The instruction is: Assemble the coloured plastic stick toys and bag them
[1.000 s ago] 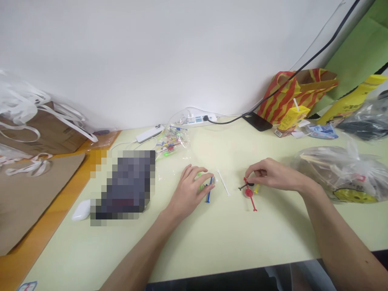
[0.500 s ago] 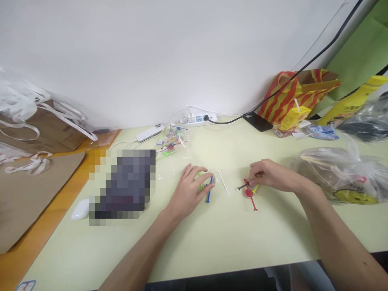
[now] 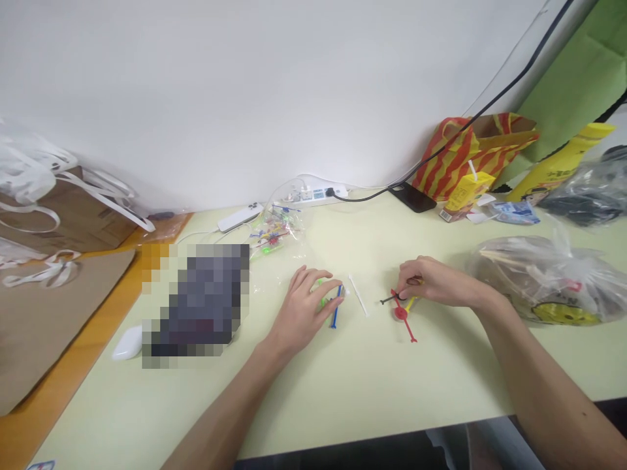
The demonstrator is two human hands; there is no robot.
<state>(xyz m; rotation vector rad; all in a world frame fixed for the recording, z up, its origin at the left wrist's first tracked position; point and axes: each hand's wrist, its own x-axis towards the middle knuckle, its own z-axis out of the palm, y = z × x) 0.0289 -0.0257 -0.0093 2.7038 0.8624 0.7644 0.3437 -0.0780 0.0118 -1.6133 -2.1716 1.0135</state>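
My right hand [image 3: 424,281] has its fingertips pinched on a thin black plastic stick [image 3: 388,299], whose end sticks out to the left. Directly under it are a red plastic stick with a round disc in the middle [image 3: 400,313] and a yellow stick [image 3: 410,304], partly hidden by the fingers. My left hand [image 3: 306,301] rests with curved, parted fingers around a blue stick [image 3: 336,313] and a bright green piece [image 3: 322,301], partly covering them. Between both hands a white stick [image 3: 358,295] lies on the table.
A clear bag of coloured plastic pieces [image 3: 277,235] lies behind my left hand. To the left is a pixelated dark object [image 3: 206,300]; to the right, a tied plastic bag [image 3: 553,281]. A power strip [image 3: 318,194], black phone [image 3: 414,197] and juice carton [image 3: 467,196] line the back.
The view has shifted slightly. My right hand still pinches the black stick over the red one, with only a small movement. My left hand keeps its pose.
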